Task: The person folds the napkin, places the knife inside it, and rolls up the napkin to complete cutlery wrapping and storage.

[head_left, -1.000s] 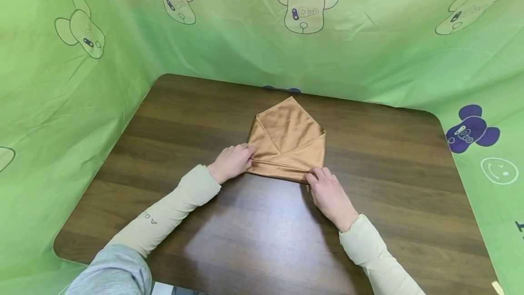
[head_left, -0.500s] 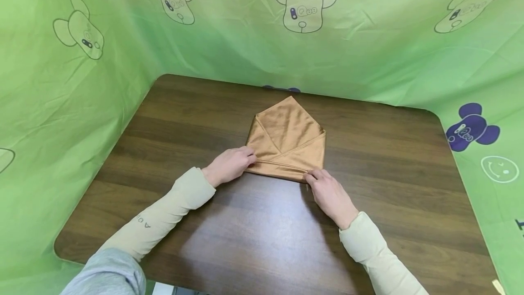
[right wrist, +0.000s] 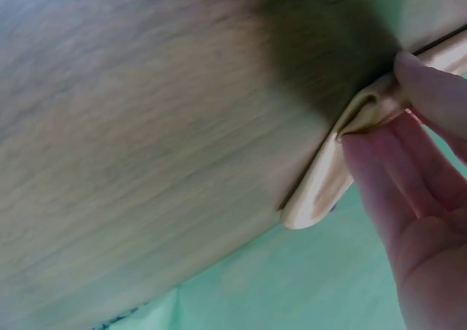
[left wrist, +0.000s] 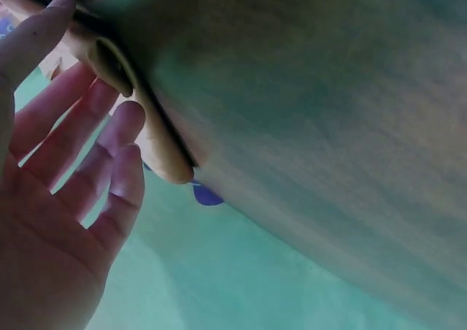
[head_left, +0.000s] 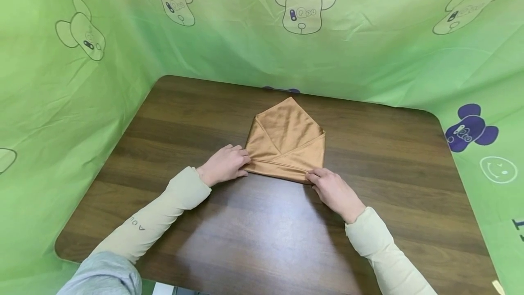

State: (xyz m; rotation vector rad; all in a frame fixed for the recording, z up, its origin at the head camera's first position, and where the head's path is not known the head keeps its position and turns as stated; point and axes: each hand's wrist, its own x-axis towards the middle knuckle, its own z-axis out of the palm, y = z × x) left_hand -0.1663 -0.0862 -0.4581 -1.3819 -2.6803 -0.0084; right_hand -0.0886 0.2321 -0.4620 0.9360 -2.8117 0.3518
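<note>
A copper-brown satin cloth (head_left: 286, 135) lies folded on the table, its point towards the far side and a narrow folded band along its near edge. At the band's left end my left hand (head_left: 226, 164) touches the cloth; in the left wrist view its fingers (left wrist: 120, 177) are fairly straight, with the thumb apart from them. My right hand (head_left: 336, 192) pinches the band's right end. Seen from the right wrist, the cloth's rolled edge (right wrist: 317, 191) sits between the thumb and the fingertips (right wrist: 359, 151).
The brown wooden table (head_left: 163, 117) has rounded corners. A green curtain (head_left: 229, 26) printed with bear-head figures hangs behind it and on both sides. A small white object (head_left: 163, 288) shows below the table's front edge.
My left hand has drawn back slightly to the left and its fingers have loosened on the cloth. The right hand has shifted slightly right, still at the band. The cloth is nearly unchanged.
</note>
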